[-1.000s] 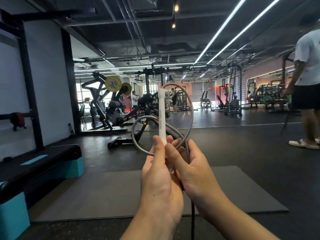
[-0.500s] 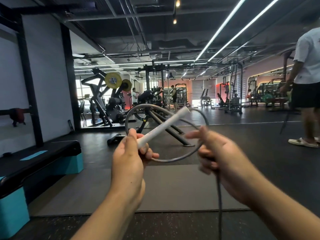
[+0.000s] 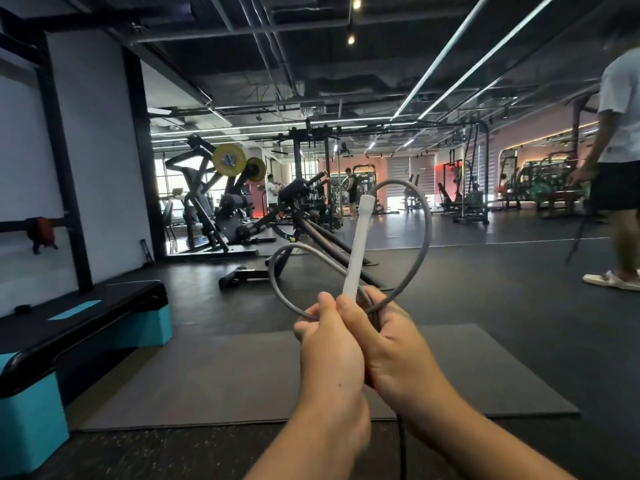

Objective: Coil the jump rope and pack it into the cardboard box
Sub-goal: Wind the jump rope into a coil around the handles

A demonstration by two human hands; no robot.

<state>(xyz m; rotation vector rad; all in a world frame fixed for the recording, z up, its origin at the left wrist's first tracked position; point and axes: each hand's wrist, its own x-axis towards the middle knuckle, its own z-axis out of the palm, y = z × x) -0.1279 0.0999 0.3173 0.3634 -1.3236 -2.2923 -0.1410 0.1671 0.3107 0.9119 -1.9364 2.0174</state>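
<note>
I hold a jump rope in front of me at chest height. Its white handle (image 3: 357,249) points up, tilted slightly right, and my left hand (image 3: 329,355) grips its lower end. The grey rope (image 3: 424,233) runs from the handle's top in one large loop on the right and a smaller loop on the left, both gathered between my hands. My right hand (image 3: 394,351) presses against the left and pinches the rope strands. The rest of the rope (image 3: 401,448) hangs down below my hands. No cardboard box is in view.
A grey exercise mat (image 3: 242,375) lies on the dark gym floor below my hands. A black and teal step platform (image 3: 86,327) stands at the left. Weight machines (image 3: 225,209) fill the background. A person in a white shirt (image 3: 620,174) stands at the right edge.
My hands, apart half a second ago, have come back together. The handle has swung from slanting right to nearly upright, and a further loop of rope is gathered in my grip.
</note>
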